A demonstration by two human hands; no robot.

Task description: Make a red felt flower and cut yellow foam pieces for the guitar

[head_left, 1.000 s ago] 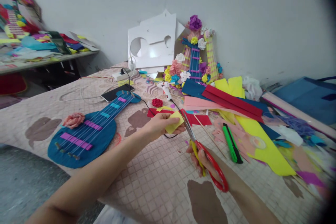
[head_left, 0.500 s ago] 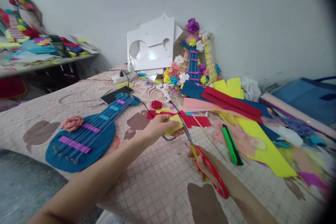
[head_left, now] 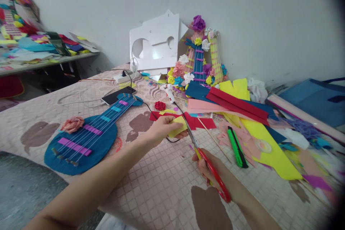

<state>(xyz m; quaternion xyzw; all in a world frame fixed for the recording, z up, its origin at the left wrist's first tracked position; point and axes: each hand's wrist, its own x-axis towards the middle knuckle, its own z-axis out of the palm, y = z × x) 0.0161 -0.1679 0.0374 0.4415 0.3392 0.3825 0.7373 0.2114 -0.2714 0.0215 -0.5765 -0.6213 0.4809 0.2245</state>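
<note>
My left hand [head_left: 165,128] pinches a small piece of yellow crepe paper [head_left: 178,125] above the middle of the table. My right hand [head_left: 208,163] is closed round the handles of scissors [head_left: 214,174], red on one side and yellow on the other. The blades point away from me and meet the right edge of the yellow paper; whether they are cutting into it I cannot tell. Strips of red paper [head_left: 206,123] lie just behind. To the left rests a blue paper guitar [head_left: 81,147] with white strings, purple and light blue bars and a pink paper rose [head_left: 72,124].
Behind my hands are a red paper rose [head_left: 160,105], a white glue gun [head_left: 167,91] and a phone [head_left: 118,95]. At right lie a green cutter knife [head_left: 237,147], a thin stick [head_left: 214,139] and coloured paper sheets [head_left: 272,151]. Decorated guitars [head_left: 198,63] lean on the wall.
The view has shifted slightly. The scissor handles have come a little closer together in my right hand, while my left hand keeps its hold on the yellow paper.
</note>
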